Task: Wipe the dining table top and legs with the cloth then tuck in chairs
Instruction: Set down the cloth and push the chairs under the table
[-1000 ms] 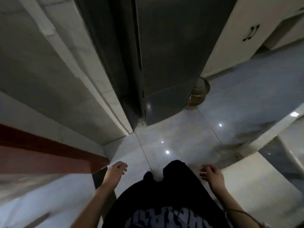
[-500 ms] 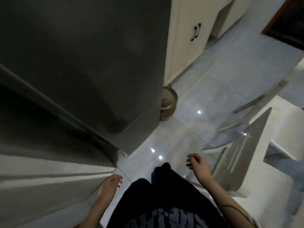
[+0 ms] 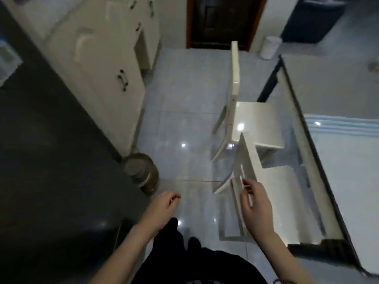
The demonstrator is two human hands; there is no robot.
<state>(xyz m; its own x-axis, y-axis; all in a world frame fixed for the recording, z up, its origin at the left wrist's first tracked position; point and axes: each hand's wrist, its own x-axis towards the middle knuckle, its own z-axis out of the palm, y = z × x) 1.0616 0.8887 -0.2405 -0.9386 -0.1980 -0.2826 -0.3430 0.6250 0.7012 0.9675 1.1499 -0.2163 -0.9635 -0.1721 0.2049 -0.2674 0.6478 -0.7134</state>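
The dining table, dark-edged with a glossy top, runs along the right side. A pale blue striped patch lies on it; I cannot tell whether it is the cloth. Two white chairs stand pulled out from its left edge: the nearer chair and the farther chair. My right hand hovers at the nearer chair's backrest with loosely curled fingers, holding nothing; contact is unclear. Lower at centre, my left hand hangs relaxed and empty above the floor.
A dark refrigerator fills the left side, with cream cabinets behind it. A metal pot sits on the tiled floor beside the refrigerator. A dark door, a white bin and a dark sofa are at the back.
The view has swung right, from the refrigerator to the table and chairs. My right hand has risen toward the nearer chair's backrest. Both hands stay empty.
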